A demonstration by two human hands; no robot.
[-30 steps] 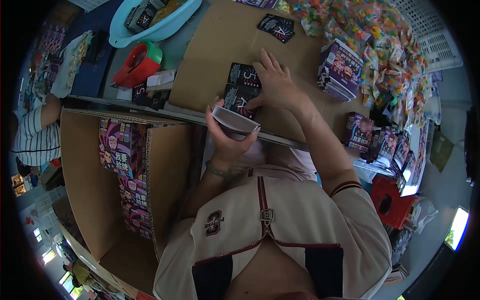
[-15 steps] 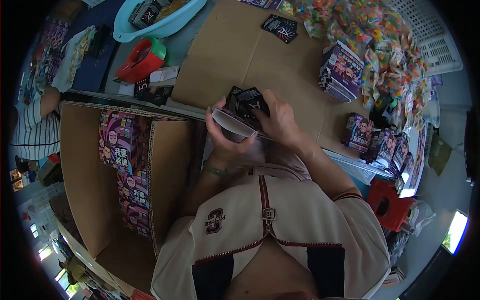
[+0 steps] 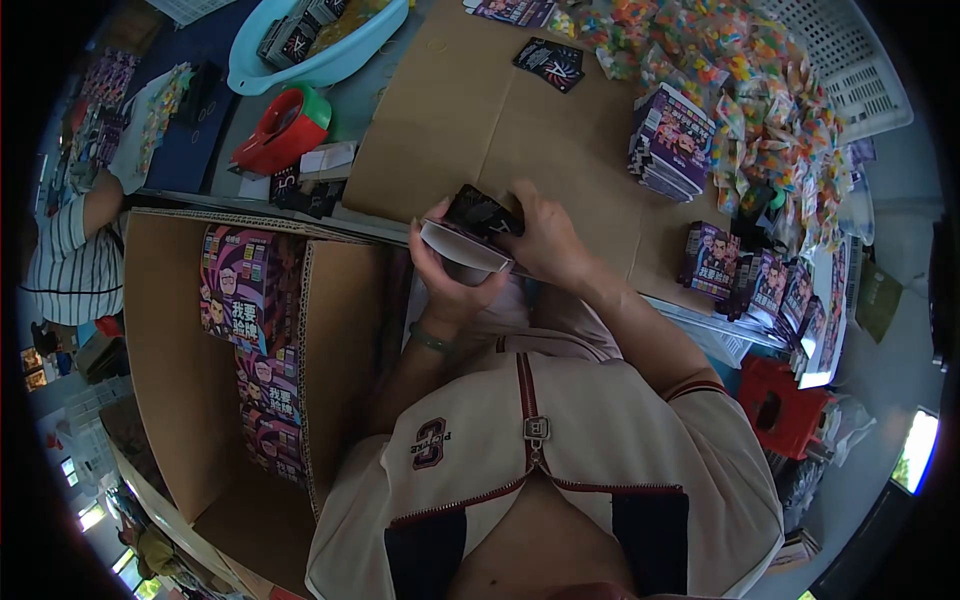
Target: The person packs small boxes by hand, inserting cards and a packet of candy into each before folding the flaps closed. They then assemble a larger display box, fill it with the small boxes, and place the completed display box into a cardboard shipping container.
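My left hand [image 3: 452, 285] is wrapped round a small open box [image 3: 463, 246] whose pale flap faces me. Black cards [image 3: 480, 212] stick out of the box's far side. My right hand [image 3: 545, 238] is closed at the right end of the cards, with its fingertips against them; whether it pinches one is hard to see. Both hands are over the near edge of the cardboard sheet [image 3: 430, 130]. Further up the sheet lie loose black cards [image 3: 550, 63], and a stack of purple printed packs [image 3: 672, 142] is to the right.
A large carton [image 3: 160, 350] with purple boxes [image 3: 240, 290] stands at left. Behind are a red tape dispenser [image 3: 283, 130] and a blue basin [image 3: 345, 62]. Candy packets [image 3: 770, 110], a white basket [image 3: 865, 80] and more packs [image 3: 712, 260] are at right. Another person's striped sleeve [image 3: 70, 265] shows far left.
The black cards sit lower and closer to the box, with fewer fanned out. My right hand has shifted slightly and its fingers have bent. The view has moved a little.
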